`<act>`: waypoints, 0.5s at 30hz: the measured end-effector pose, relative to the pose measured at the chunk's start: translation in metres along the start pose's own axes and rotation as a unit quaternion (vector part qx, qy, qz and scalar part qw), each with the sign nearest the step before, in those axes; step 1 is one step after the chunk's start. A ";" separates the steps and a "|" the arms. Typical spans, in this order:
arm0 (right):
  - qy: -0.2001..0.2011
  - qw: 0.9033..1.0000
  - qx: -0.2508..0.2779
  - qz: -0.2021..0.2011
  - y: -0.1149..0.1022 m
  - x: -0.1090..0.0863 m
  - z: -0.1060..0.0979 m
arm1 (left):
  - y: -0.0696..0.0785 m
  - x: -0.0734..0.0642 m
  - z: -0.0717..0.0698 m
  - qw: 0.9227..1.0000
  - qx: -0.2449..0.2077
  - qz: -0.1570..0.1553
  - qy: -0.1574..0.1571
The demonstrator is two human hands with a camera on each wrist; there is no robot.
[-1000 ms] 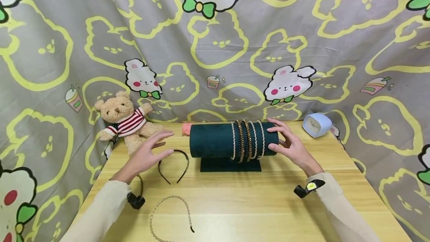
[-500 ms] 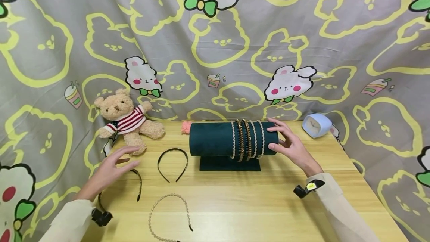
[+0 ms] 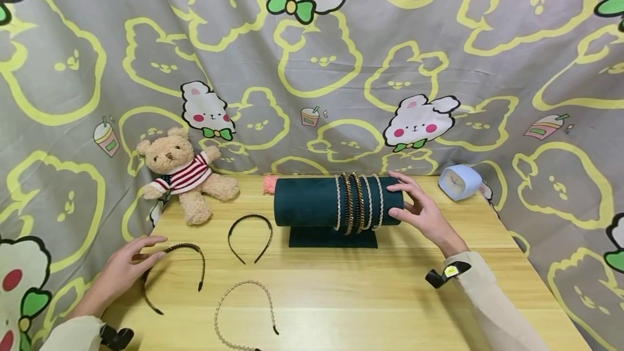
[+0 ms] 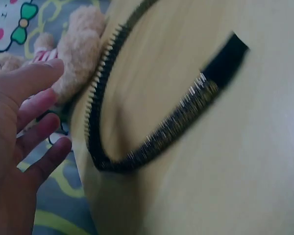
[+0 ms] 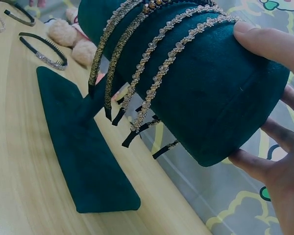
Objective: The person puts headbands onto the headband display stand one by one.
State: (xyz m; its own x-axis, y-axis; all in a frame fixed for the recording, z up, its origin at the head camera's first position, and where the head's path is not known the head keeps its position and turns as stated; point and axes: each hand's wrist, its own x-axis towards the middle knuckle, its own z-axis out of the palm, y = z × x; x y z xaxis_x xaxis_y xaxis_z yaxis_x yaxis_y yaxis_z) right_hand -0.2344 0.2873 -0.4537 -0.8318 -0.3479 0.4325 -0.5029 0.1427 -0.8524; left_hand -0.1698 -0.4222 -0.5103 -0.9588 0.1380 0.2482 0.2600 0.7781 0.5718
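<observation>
My left hand is at the left of the table, beside a dark headband with gold beading. In the left wrist view its fingers are spread and apart from that toothed headband. My right hand grips the right end of a dark green velvet headband stand. The right wrist view shows the thumb on the roll and fingers around its end. Several beaded headbands, some gold and some pale, hang over the roll's right half.
Between my hands lie a thin black headband and a pale beaded headband. A teddy bear in a striped shirt sits at the back left. A coral-pink item is behind the stand, a blue clock at the back right.
My left hand has moved left and toward me, from near the black headband to beside the gold-beaded one, uncovering it. My right hand has stayed on the stand.
</observation>
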 end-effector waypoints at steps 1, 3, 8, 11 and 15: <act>0.000 1.000 0.000 0.001 0.000 0.000 0.000 | -0.003 -0.002 0.000 1.000 0.002 -0.002 -0.006; 0.000 1.000 0.000 0.001 0.000 0.000 0.000 | -0.009 -0.007 0.000 1.000 0.007 -0.003 -0.011; -0.001 1.000 -0.001 0.001 0.000 0.000 0.000 | -0.020 -0.017 -0.001 1.000 0.017 0.002 -0.006; 0.001 1.000 0.001 0.002 0.000 0.000 0.000 | -0.025 -0.022 -0.001 1.000 0.017 -0.008 -0.016; 0.003 1.000 0.002 0.003 0.001 -0.001 0.000 | -0.027 -0.026 -0.002 0.999 0.014 -0.021 -0.036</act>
State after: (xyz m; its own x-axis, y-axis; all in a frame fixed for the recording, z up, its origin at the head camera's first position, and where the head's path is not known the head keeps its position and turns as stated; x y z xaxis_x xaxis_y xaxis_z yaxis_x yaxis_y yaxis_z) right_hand -0.2345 0.2879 -0.4549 -0.8362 -0.3407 0.4297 -0.4975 0.1418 -0.8558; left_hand -0.1518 -0.4475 -0.5306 -0.9748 0.1480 0.1667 0.2170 0.8006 0.5585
